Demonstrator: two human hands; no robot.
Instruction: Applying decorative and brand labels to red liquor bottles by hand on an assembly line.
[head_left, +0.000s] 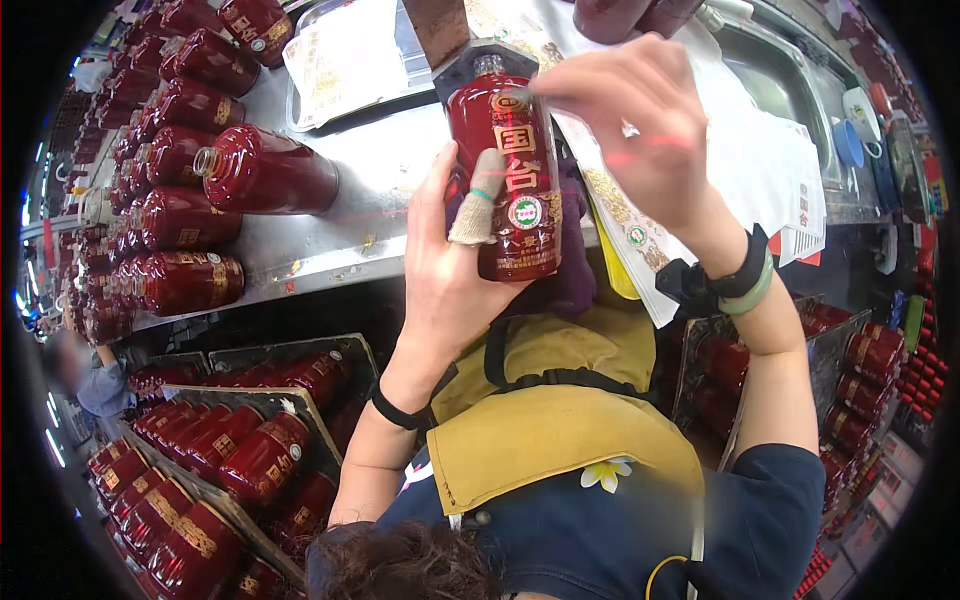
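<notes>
A dark red glass bottle (515, 225) with gold lettering and a round green-and-white sticker leans on a dark angled metal rest (485, 62), its uncapped neck pointing away from me. My left hand (450, 235) wraps round the bottle's lower left side. A knitted finger cover with a green band sits on one digit, lying across the bottle's front. Beside the bottle's upper right edge is my right hand (640, 130), its fingertips at the glass near the shoulder. Motion blurs those fingers, and whatever they may hold is too small to make out. Sheets of gold-patterned labels (612, 200) lie under that hand.
Many red bottles (190, 160) crowd the table's left side; one uncapped bottle (265, 170) stands closest to me. A metal tray (375, 85) with label sheets sits behind. Crates of bottles (265, 455) flank me below. A blue cup (848, 143) stands right. Another person (95, 375) is far left.
</notes>
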